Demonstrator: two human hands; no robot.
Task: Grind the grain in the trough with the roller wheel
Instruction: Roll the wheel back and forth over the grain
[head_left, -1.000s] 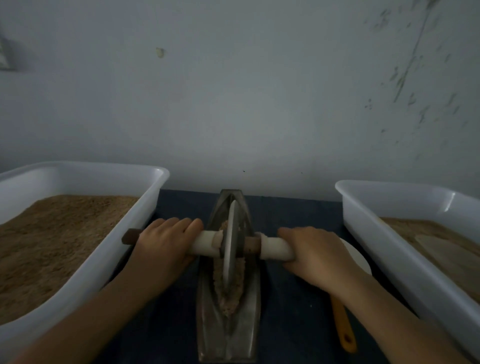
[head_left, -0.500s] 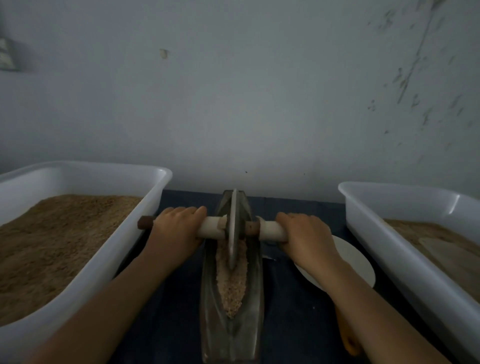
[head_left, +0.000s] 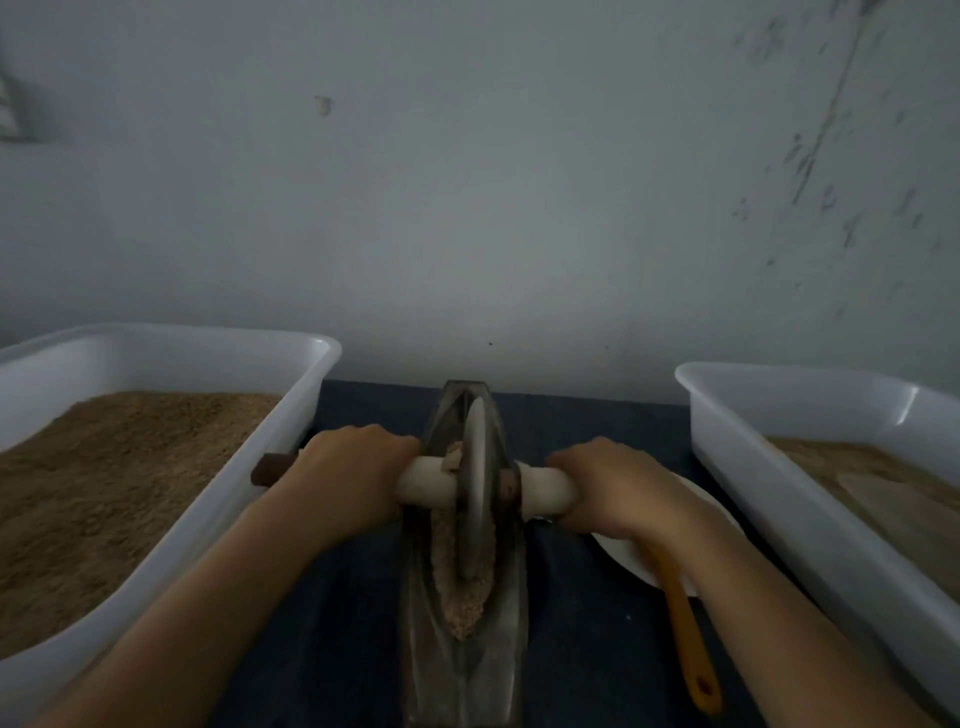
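Grinding grain, both hands on the axle

Left hand and right hand each wrap the handle, balancing the wheel upright in the trough over the grain.

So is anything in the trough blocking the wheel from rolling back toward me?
Nothing visible does. The roller wheel sits in the trough; only loose grain lies on the near side.
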